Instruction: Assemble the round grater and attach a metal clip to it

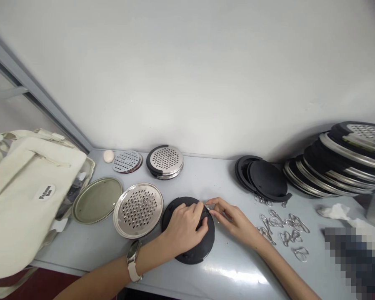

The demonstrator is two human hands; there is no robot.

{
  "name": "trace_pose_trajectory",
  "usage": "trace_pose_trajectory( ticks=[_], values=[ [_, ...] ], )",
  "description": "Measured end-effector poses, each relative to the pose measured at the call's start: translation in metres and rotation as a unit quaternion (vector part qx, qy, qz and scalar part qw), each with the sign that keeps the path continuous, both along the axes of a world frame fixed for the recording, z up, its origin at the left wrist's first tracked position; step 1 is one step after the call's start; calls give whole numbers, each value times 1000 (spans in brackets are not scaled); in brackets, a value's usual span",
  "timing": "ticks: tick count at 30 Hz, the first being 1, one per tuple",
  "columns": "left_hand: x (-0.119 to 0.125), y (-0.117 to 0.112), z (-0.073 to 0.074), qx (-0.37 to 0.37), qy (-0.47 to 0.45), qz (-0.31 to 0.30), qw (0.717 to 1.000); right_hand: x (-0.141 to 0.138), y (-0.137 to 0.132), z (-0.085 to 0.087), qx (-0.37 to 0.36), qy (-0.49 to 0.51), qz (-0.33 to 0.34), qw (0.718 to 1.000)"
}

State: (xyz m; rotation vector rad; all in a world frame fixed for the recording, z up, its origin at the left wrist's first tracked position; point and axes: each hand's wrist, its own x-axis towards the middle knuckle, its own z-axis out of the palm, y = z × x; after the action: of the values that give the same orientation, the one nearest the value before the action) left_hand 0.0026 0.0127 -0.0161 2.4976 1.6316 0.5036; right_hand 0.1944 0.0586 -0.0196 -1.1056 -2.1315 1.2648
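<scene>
A black round disc (pixel 195 252) lies flat on the grey table in front of me. My left hand (pixel 187 225), with a watch (pixel 133 254) at the wrist, rests on top of it, fingers curled and pressed near its upper right edge. At that same edge my right hand (pixel 228 214) pinches a small shiny metal piece (pixel 208 207) that looks like a wire clip; the fingertips hide most of it. Just left of the disc is a round metal grater plate (pixel 139 210). Loose bent-wire clips (pixel 295 224) lie to the right of my right hand.
An olive-coloured round lid (pixel 96 201) sits beside a cream bag (pixel 34 196). Along the wall are a white ball (pixel 108 156), thin perforated discs (pixel 127 161), a grater stack (pixel 167 160) and black round parts (pixel 267 180). A tall leaning stack (pixel 343 166) stands far right, near crumpled tissue (pixel 337 211).
</scene>
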Motion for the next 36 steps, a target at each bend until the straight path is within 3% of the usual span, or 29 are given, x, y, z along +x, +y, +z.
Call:
trace_pose_trajectory(
  ticks=[36],
  values=[
    [0, 1, 1, -6, -8, -2, 1000, -4, -5, 5, 7, -13, 39, 999]
  ],
)
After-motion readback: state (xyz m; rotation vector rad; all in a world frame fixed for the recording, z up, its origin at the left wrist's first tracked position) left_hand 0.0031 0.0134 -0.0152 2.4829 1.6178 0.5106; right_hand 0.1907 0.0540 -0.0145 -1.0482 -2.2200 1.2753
